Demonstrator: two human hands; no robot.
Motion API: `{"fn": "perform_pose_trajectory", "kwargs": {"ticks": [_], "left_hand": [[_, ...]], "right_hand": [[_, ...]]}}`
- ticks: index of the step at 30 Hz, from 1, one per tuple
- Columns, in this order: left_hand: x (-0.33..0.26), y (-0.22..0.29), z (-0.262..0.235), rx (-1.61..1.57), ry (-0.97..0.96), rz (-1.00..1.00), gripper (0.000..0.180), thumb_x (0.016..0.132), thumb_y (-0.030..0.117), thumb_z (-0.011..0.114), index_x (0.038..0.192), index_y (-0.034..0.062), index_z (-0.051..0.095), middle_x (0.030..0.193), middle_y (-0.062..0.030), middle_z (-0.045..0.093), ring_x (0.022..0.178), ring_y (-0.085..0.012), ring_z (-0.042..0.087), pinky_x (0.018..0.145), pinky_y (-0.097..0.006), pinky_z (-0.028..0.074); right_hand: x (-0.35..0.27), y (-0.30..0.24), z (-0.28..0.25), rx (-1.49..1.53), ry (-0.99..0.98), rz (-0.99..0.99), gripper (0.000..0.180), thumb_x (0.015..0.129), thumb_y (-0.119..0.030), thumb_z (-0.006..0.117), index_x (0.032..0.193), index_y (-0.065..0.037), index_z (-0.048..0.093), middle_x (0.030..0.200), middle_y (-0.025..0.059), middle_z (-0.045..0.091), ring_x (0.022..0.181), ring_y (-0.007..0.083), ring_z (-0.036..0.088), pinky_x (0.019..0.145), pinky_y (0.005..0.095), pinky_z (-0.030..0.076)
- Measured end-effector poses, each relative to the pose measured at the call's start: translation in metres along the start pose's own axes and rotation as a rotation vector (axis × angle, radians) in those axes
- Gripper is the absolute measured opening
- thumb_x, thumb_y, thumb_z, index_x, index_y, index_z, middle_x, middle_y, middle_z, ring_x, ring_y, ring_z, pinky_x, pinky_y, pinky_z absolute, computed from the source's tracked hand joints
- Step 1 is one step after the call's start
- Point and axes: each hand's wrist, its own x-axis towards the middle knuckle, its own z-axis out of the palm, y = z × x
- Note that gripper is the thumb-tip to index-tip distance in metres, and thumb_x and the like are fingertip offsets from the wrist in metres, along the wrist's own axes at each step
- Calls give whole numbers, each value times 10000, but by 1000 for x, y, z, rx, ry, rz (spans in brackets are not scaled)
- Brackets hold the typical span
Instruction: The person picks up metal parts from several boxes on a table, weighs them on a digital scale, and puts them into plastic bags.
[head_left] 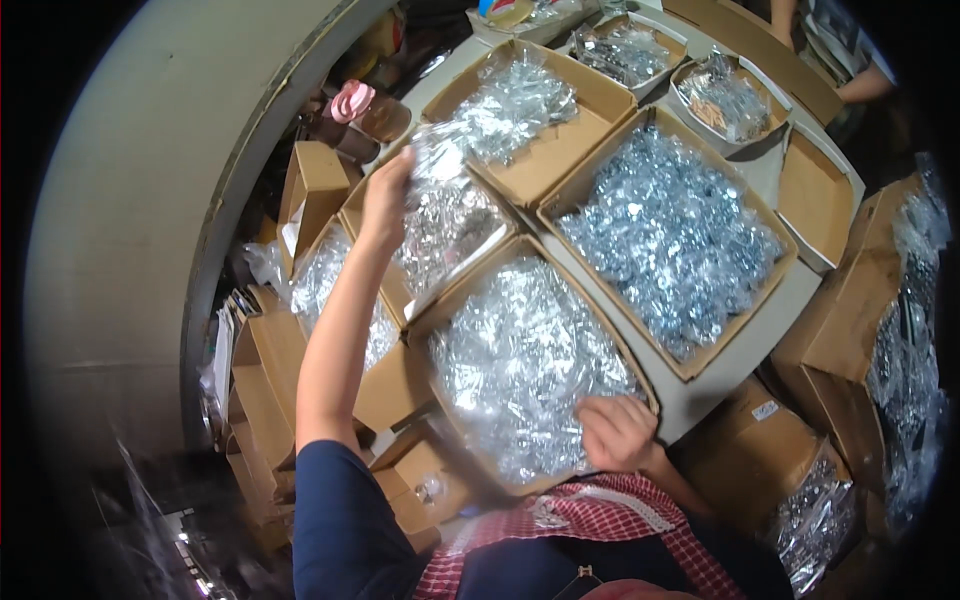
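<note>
Pink-capped bottle stands far L, past the boxes, prob. there to be out of the way. Just R of it, L hand is up high, looks closed on clear plastic packets; motion blur hides how many. Arm's well extended, prob. b/c that spot is beyond the near box. Under the packets, a cardboard box w/ small silvery packets; its walls prob. stop slippery plastic sliding off. Nearest the body, centre box is full of clear packets, close in, prob. for easy reach. Behind, upper box has its packets heaped to one side, some base bare. R hand is curled over centre box's near R corner; can't tell if fingers grip anything. Next, big box of bluish packets, set tight alongside, prob. to save bench space. Far R: shallow cardboard tray, then open carton w/ more packets, off the bench, maybe b/c it's bulky.
</note>
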Motion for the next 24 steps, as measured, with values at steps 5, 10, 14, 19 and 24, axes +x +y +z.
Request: {"fn": "perform_pose_trajectory", "kwargs": {"ticks": [5,10,14,19,24], "left_hand": [[-179,-1,-60,-109,121,-54,251,875,310,590,829,65,609,760,33,539,713,-80,476,665,-236,362],[-344,-61,-121,134,106,-265,89,747,90,631,745,2,613,736,-34,618,649,-77,552,570,-230,438],[-410,-140,-134,401,26,-268,56,703,16,605,710,21,549,637,-18,516,610,-97,519,559,-259,422],[-437,-162,-121,698,-13,-266,268,669,76,700,902,19,579,932,-146,576,889,-301,545,803,-364,442],[-453,-144,-121,698,256,63,461,742,135,717,1166,50,556,1216,-160,540,1158,-326,497,998,-387,384]], "right_hand": [[9,0,-26,437,-45,524,148,783,73,547,842,-2,660,849,124,664,659,205,632,568,267,503],[75,55,-65,236,255,550,169,808,48,524,912,-6,646,857,117,636,758,177,632,685,273,497],[140,133,-54,-230,46,277,282,776,-73,538,1044,-45,620,1113,148,599,1013,301,581,853,386,470],[174,220,13,-712,-667,369,557,729,-172,531,1286,-169,538,1347,181,480,1212,385,475,1018,506,374],[186,205,-1,-275,-248,349,444,711,-111,475,1110,-126,669,938,152,686,871,257,655,766,352,505]]}}
